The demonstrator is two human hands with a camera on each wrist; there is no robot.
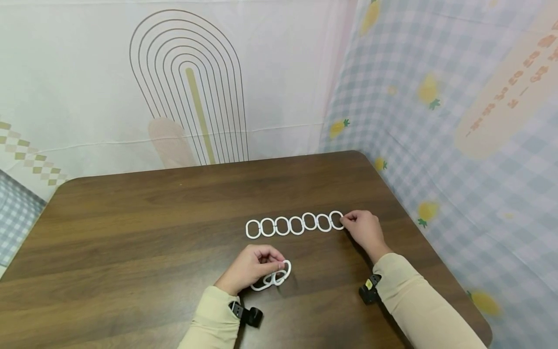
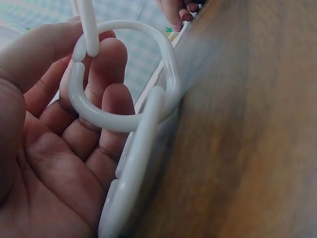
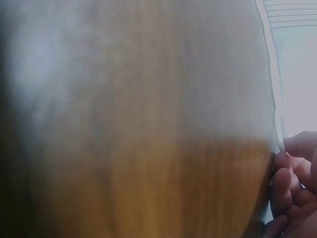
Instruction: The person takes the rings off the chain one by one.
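Note:
Near the table's middle, my left hand [image 1: 249, 267] pinches one of several white oval plastic rings hooked together as a short chain [image 1: 289, 267]. The left wrist view shows a split ring [image 2: 171, 69] with a small gap, another ring [image 2: 131, 173] hanging from it and a third [image 2: 88, 29] hooked at its top, near the thumb and fingers. Farther back, a row of like white rings [image 1: 275, 227] lies flat, side by side. My right hand [image 1: 367, 231] pinches the rightmost ring [image 1: 332, 224] between thumb and index finger; the right wrist view shows those fingertips at the row's end.
Both hands are over a dark brown wooden table [image 1: 152, 232] with rounded corners. Behind it hangs a white patterned cloth [image 1: 283, 72], and a blue checked cloth [image 1: 405, 135] runs along the right edge. A black wrist camera [image 1: 252, 317] sits on the left wrist.

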